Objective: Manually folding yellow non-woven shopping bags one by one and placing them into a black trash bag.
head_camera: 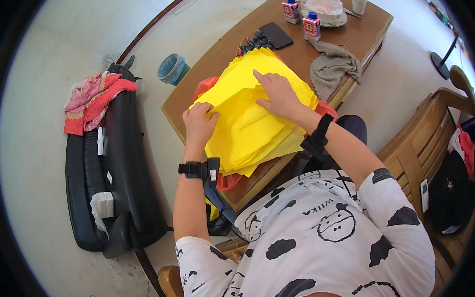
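A thick, uneven stack of bright yellow sheets [238, 136], paper or thin cloth, lies on the corner of a brown wooden table [233, 54]. My left hand [199, 121] grips the stack's left edge, where a top sheet is lifted and bent, with the thumb over it. Spread over the upper right of the sheets is my right hand [280, 96], its thumb and fingers apart and touching the yellow surface. Whether any sheet edge is pinched under its palm is hidden. Red plastic [327, 109] shows from beneath the stack on several sides.
Beyond the stack lie a dark phone or tablet [276, 35], a grey knitted item [259, 41] and a grey-brown cloth [330, 67]. Two blue-capped cartons [312, 27] stand near a plate [338, 22]. A lined bin [172, 69], black sofa [127, 164] and wooden chair [418, 143] surround the table.
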`<state>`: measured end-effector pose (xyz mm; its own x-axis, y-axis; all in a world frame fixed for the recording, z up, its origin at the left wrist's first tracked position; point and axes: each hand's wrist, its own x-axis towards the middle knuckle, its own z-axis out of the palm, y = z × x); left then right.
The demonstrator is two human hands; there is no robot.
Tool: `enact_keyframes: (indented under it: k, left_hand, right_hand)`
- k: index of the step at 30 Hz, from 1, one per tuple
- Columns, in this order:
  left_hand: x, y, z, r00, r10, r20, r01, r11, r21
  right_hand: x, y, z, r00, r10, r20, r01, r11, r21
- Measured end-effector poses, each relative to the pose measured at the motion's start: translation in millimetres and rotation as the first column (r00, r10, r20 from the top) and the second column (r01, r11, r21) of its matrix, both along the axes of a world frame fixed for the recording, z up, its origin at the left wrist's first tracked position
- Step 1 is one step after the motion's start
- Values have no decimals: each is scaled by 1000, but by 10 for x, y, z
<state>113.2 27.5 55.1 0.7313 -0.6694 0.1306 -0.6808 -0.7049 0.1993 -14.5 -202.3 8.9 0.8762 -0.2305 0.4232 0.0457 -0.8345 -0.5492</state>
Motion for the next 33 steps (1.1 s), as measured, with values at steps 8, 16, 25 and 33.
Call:
enact_keyframes:
  k: [8, 16, 25, 33]
  left_hand:
    - [-917, 298, 183, 778, -255, 574, 308, 951, 5]
    - [-988, 714, -198, 889, -236, 393, 253, 967, 8]
    - [-685, 653, 7, 952, -288, 107, 305, 924, -229]
    - [-204, 487, 46, 861, -61, -506, -191, 882, -431]
  right_hand:
    - [-309, -68, 76, 912, 201, 357, -85, 946, -314]
    - [-602, -41, -19, 921, 382, -72, -380, 846, -373]
    - [-474, 29, 44, 835, 533, -136, -550, 802, -232]
    - [-201, -81, -109, 899, 436, -33, -421, 883, 207]
